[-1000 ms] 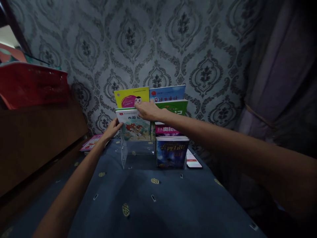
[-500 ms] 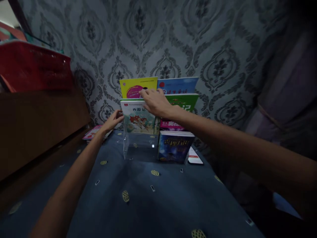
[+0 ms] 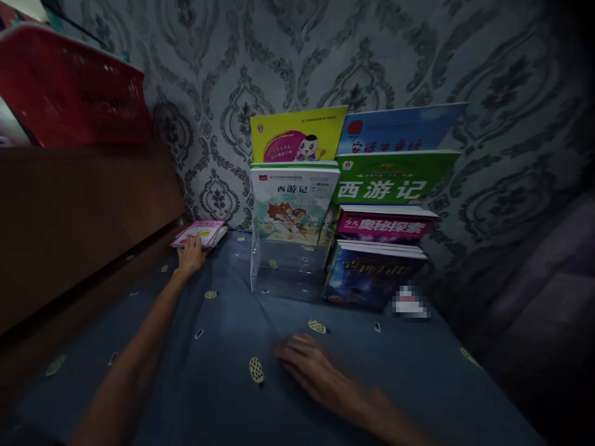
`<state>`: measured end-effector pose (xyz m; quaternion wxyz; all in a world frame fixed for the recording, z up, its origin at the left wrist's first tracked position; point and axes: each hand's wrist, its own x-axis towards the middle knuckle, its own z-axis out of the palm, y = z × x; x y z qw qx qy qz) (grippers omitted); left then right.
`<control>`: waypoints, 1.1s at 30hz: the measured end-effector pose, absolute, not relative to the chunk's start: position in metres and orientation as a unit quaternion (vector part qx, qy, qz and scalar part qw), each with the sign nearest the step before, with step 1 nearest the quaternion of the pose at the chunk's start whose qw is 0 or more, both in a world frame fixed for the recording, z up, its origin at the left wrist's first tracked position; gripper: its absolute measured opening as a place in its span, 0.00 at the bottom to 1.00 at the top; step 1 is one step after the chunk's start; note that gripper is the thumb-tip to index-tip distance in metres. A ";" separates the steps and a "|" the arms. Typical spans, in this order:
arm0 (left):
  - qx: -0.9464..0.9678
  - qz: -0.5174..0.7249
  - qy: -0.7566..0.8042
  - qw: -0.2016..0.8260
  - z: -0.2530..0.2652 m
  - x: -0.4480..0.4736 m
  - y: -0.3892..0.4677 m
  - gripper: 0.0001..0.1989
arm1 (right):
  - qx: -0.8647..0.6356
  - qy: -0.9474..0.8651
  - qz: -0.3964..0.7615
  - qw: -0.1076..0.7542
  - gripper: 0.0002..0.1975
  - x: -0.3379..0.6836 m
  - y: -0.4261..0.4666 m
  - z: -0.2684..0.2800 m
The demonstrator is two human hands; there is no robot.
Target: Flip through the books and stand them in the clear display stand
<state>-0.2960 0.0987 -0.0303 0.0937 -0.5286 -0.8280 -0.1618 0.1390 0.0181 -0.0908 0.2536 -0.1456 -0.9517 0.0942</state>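
At the far left of the table, my left hand (image 3: 190,255) has its fingers over the near edge of a pink book (image 3: 204,230), the top one of a small stack; its thumb is hidden. My right hand (image 3: 316,371), blurred at the fingertips, hangs low over the cloth in front with its fingers loosely stretched and nothing in them. A clear acrylic book stand (image 3: 288,266) carries a white book (image 3: 295,207), with a yellow book (image 3: 297,133) behind it. On its right side stand a blue book (image 3: 400,127), a green book (image 3: 395,179), magenta books (image 3: 383,226) and dark blue books (image 3: 367,275).
A dark blue patterned cloth (image 3: 223,353) covers the table. Patterned wallpaper (image 3: 218,124) rises behind the stand. To the left, a red basket (image 3: 79,87) sits on a brown wooden piece of furniture (image 3: 88,210). A pixelated patch hides something right of the stand.
Both hands have left the book stand. My left hand has moved left to the pink book, and my right hand has come down toward me. The view has moved closer to the stand.
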 end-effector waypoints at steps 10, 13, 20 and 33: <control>-0.577 -0.044 -0.806 0.126 -0.029 -0.314 0.120 0.22 | -0.161 -0.936 0.141 0.281 0.14 0.141 0.010 -0.107; -0.589 -0.021 -0.797 0.133 -0.023 -0.318 0.119 0.20 | -0.153 -0.935 0.150 0.283 0.13 0.139 0.011 -0.106; -0.590 0.001 -0.797 0.131 -0.014 -0.327 0.111 0.19 | -0.153 -0.933 0.137 0.295 0.14 0.144 0.009 -0.105; -0.601 -0.034 -0.791 0.104 -0.020 -0.298 0.079 0.19 | -0.159 -0.937 0.150 0.272 0.15 0.142 0.011 -0.104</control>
